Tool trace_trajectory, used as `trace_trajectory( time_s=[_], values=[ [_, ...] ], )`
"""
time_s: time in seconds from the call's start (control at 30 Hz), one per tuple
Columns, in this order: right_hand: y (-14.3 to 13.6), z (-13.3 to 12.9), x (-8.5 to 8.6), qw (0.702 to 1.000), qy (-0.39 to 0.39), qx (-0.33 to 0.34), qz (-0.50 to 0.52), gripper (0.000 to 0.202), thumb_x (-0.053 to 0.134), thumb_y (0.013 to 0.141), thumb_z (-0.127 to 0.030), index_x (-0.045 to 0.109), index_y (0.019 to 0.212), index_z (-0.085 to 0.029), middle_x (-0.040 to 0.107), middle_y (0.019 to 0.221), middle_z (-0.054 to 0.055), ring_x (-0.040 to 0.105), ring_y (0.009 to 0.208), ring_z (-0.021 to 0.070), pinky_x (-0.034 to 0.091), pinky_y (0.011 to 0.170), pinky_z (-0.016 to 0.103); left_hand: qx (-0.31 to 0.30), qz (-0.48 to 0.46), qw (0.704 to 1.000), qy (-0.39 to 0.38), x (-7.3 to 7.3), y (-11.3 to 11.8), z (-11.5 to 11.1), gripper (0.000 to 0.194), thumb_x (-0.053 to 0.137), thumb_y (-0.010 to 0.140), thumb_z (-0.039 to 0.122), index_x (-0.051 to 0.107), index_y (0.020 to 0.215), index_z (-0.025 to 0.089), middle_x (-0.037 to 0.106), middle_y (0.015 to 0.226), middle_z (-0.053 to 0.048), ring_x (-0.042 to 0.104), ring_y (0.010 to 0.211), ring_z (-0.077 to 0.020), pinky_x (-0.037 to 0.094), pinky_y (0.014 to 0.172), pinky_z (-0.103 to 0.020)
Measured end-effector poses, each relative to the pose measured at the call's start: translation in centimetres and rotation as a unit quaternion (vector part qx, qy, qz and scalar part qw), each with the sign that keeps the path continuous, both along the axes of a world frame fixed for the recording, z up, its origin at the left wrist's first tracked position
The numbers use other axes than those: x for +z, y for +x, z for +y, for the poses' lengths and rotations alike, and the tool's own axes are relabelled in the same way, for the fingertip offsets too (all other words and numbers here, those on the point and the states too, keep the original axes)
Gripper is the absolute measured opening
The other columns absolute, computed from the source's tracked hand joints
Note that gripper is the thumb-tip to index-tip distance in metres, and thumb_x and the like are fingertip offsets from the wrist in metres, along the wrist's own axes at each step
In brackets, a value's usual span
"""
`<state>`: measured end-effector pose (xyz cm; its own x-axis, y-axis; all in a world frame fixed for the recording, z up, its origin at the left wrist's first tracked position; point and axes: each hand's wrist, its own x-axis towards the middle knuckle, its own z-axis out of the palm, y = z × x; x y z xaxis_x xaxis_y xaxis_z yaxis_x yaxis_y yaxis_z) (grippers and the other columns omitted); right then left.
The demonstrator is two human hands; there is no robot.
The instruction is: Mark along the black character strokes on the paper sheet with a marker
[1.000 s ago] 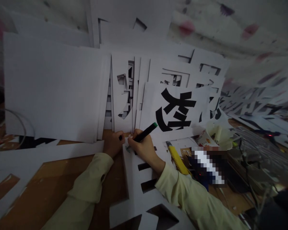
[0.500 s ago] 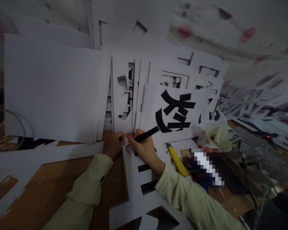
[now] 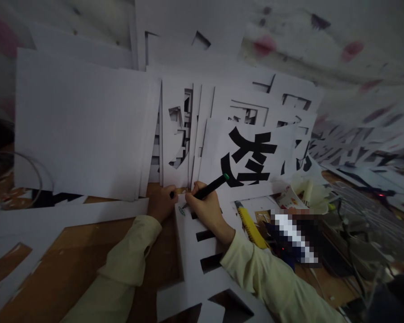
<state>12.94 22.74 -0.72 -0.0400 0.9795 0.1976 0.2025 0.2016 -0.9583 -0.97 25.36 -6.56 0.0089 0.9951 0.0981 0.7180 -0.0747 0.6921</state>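
My right hand [image 3: 209,211] is closed around a black marker [image 3: 210,186] with a green end, its tip down on a white cut-out board [image 3: 190,251]. Beside that tip, near the board's upper left corner, is a small green oval mark [image 3: 182,211] with lines in it. My left hand [image 3: 161,203] is curled at the board's left edge. Out of its fist shows the dark round end of a small black cap [image 3: 172,194]; the rest of it is hidden by the fingers. Several rectangular holes run down the board below my right hand.
Blank white boards [image 3: 81,121] and cut-out boards [image 3: 175,134] lean at the back. A sheet with a black printed character [image 3: 251,152] stands before them. At right lie a yellow utility knife [image 3: 252,226], a paper cup [image 3: 291,197], a clear plastic box [image 3: 360,220] and cables.
The green mark has gained more lines, and the marker tip has moved slightly over it. The whole view has shifted a little. Both hands keep their hold.
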Motion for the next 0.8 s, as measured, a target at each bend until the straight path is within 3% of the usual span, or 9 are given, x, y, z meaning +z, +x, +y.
trace_trajectory(
  time_s=[0.37,0.8],
  values=[
    [-0.09,-0.36,0.23,0.999,-0.04,0.02,-0.002,0.022,0.06,0.063,-0.022,0.039,0.057,-0.022,0.037,0.048,-0.01,0.035,0.045,0.0079,0.029,0.044,0.021,0.005,0.007,1.0,0.001,0.05,0.03,-0.06,0.018,0.053,0.074,0.019,0.045,0.058,0.018,0.045,0.055,0.003,0.044,0.058,-0.0133,0.023,0.055,-0.026],
    [0.08,-0.11,-0.1,1.0,-0.007,0.018,0.004,0.021,0.058,0.064,-0.021,0.039,0.055,-0.022,0.035,0.05,-0.009,0.034,0.05,0.0089,0.029,0.047,0.022,0.002,0.017,1.0,-0.001,0.12,0.04,-0.08,0.019,0.052,0.074,0.019,0.043,0.057,0.019,0.044,0.055,0.003,0.046,0.059,-0.0142,0.027,0.057,-0.025]
  ],
)
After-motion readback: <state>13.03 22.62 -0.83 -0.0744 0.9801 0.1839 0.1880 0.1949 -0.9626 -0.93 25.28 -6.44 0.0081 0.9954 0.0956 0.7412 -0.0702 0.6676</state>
